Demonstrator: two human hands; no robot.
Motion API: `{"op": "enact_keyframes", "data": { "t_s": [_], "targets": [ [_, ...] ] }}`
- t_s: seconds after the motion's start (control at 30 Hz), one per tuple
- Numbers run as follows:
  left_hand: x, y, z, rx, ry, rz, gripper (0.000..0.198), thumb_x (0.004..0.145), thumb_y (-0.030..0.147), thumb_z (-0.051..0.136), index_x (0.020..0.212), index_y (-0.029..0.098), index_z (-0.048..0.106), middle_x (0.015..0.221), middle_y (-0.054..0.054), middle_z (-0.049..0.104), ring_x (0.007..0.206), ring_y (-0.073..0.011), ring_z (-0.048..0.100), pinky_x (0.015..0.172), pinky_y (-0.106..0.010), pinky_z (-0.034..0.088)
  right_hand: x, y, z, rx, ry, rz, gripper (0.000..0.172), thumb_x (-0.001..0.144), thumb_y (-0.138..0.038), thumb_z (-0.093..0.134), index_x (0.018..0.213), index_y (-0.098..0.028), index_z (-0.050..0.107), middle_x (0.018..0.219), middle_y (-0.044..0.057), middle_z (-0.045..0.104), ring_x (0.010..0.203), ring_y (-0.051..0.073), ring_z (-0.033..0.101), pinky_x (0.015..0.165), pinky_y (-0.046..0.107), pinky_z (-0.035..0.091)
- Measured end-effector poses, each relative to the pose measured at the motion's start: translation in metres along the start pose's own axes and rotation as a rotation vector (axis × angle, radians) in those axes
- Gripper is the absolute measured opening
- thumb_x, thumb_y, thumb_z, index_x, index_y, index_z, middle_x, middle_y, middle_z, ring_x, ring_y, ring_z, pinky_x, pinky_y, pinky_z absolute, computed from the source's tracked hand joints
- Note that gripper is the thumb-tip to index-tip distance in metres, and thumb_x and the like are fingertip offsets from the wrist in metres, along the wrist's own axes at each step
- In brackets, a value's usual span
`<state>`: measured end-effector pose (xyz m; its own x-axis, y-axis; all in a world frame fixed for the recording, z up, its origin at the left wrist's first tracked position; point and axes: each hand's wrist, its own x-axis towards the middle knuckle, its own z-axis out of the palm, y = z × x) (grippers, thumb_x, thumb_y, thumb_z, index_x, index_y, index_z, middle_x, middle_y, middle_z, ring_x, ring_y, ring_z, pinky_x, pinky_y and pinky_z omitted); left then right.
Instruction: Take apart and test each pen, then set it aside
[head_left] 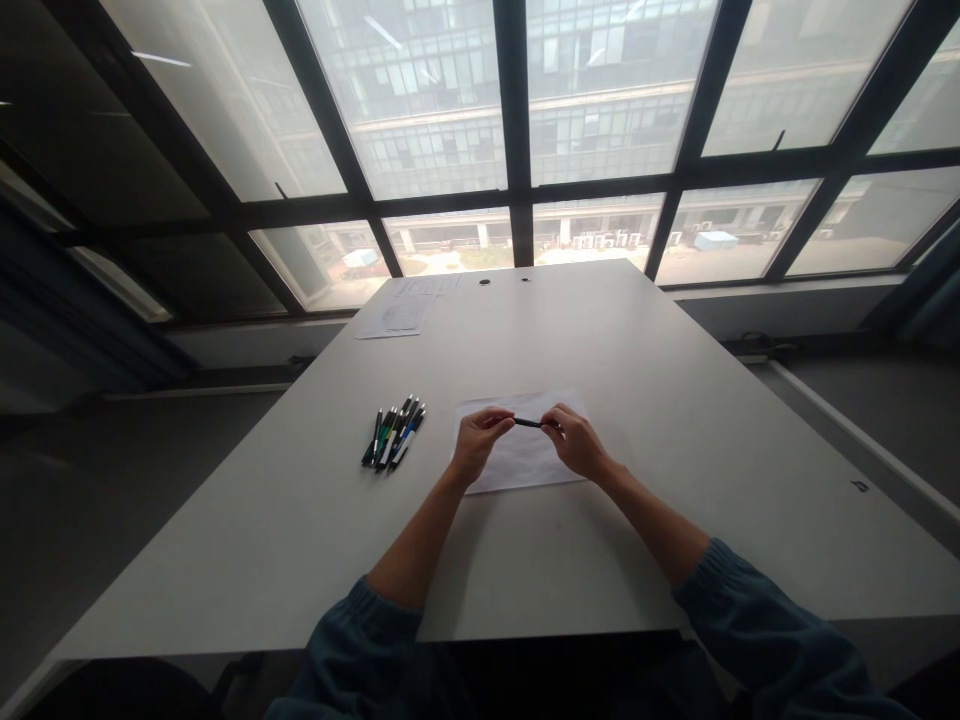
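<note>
- The left hand (474,445) and right hand (576,443) pinch the pen (527,423) between closed fingers (496,413), one at each end, probably to steady it.
- Paper (521,472) lies below the fingers; pens (394,436) are heaped to their left, probably for easy reach.
- Print on sheets (397,318) beyond the fingers is unreadable.

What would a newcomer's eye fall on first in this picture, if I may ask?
Probably the left hand and right hand, which hold a slim dark pen between them over a sheet of white paper. Next might come the loose heap of pens on the table, to the left of that paper. Beyond the table's far edge, the bright windows with their dark frames would also draw the eye.
</note>
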<state>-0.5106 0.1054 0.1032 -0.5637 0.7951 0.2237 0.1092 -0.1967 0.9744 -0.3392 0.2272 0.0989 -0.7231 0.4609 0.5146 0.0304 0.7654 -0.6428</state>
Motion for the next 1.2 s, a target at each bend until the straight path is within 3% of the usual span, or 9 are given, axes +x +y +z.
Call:
{"op": "enact_keyframes", "data": {
  "t_s": [0.17,0.23,0.3,0.4,0.53,0.63,0.77,0.87,1.2],
  "targets": [
    [0.003,0.006,-0.006,0.055,-0.113,0.019,0.061,0.068,0.035,0.082,0.123,0.018,0.062,0.111,-0.011,0.069,0.092,-0.0193,0.067,0.081,-0.032,0.055,0.0,0.001,-0.001,0.022,-0.002,-0.008,0.007,0.093,-0.019,0.053,0.09,-0.02,0.06,0.09,0.004,0.061,0.078,0.017,0.057,0.072,0.028,0.046],
    [0.004,0.006,-0.009,0.157,-0.133,0.013,0.056,0.069,0.041,0.081,0.116,0.017,0.064,0.104,-0.009,0.069,0.082,-0.0168,0.066,0.071,-0.028,0.054,0.0,0.001,-0.001,0.016,0.0,-0.012,0.007,0.093,-0.019,0.053,0.09,-0.02,0.06,0.09,0.004,0.061,0.078,0.017,0.057,0.072,0.028,0.046],
    [0.006,0.004,-0.01,0.266,-0.116,0.004,0.04,0.079,0.052,0.069,0.091,0.014,0.067,0.078,-0.004,0.067,0.065,-0.0133,0.061,0.06,-0.024,0.049,0.0,0.001,0.0,0.004,0.0,-0.023,0.007,0.092,-0.018,0.054,0.09,-0.02,0.06,0.09,0.004,0.061,0.077,0.017,0.056,0.071,0.028,0.045],
    [0.006,0.004,-0.011,0.356,-0.091,0.034,0.046,0.088,0.055,0.054,0.068,0.015,0.059,0.058,0.0,0.056,0.054,-0.0113,0.051,0.054,-0.023,0.042,0.0,0.002,0.0,-0.017,-0.006,-0.034,0.007,0.092,-0.018,0.054,0.09,-0.02,0.061,0.091,0.004,0.061,0.077,0.016,0.056,0.071,0.027,0.044],
    [0.005,0.007,-0.01,0.382,-0.096,0.108,0.031,0.082,0.047,0.066,0.08,0.016,0.063,0.075,-0.003,0.064,0.068,-0.0143,0.059,0.063,-0.025,0.047,0.0,0.003,0.0,-0.063,-0.016,-0.025,0.007,0.092,-0.016,0.055,0.089,-0.021,0.06,0.092,0.004,0.062,0.078,0.016,0.057,0.072,0.027,0.044],
    [0.005,0.005,-0.011,0.396,-0.102,0.115,0.034,0.078,0.046,0.07,0.094,0.017,0.065,0.089,-0.005,0.068,0.078,-0.017,0.063,0.069,-0.027,0.05,0.0,0.004,0.0,-0.097,-0.012,-0.009,0.007,0.092,-0.016,0.056,0.089,-0.021,0.06,0.091,0.004,0.062,0.078,0.016,0.057,0.071,0.027,0.043],
    [0.006,0.0,-0.012,0.467,-0.074,0.062,0.041,0.087,0.054,0.056,0.076,0.016,0.065,0.067,-0.003,0.064,0.062,-0.0154,0.059,0.06,-0.026,0.046,0.001,0.006,0.001,-0.109,-0.008,-0.004,0.007,0.092,-0.016,0.056,0.089,-0.021,0.061,0.091,0.004,0.062,0.078,0.016,0.057,0.07,0.027,0.043],
    [0.005,0.001,-0.011,0.488,-0.063,0.057,0.045,0.087,0.055,0.056,0.066,0.016,0.063,0.059,-0.002,0.061,0.057,-0.0144,0.057,0.058,-0.025,0.042,0.0,0.007,0.001,-0.107,-0.012,-0.006,0.007,0.092,-0.016,0.057,0.089,-0.021,0.061,0.092,0.004,0.062,0.078,0.016,0.057,0.07,0.027,0.042],
    [0.004,0.003,-0.01,0.498,-0.061,0.121,0.03,0.083,0.046,0.065,0.08,0.016,0.068,0.076,-0.004,0.069,0.069,-0.0165,0.061,0.065,-0.027,0.047,0.0,0.007,0.0,-0.11,-0.001,0.013,0.007,0.091,-0.016,0.057,0.089,-0.021,0.062,0.091,0.004,0.063,0.077,0.016,0.057,0.069,0.027,0.041]
  ]
}}
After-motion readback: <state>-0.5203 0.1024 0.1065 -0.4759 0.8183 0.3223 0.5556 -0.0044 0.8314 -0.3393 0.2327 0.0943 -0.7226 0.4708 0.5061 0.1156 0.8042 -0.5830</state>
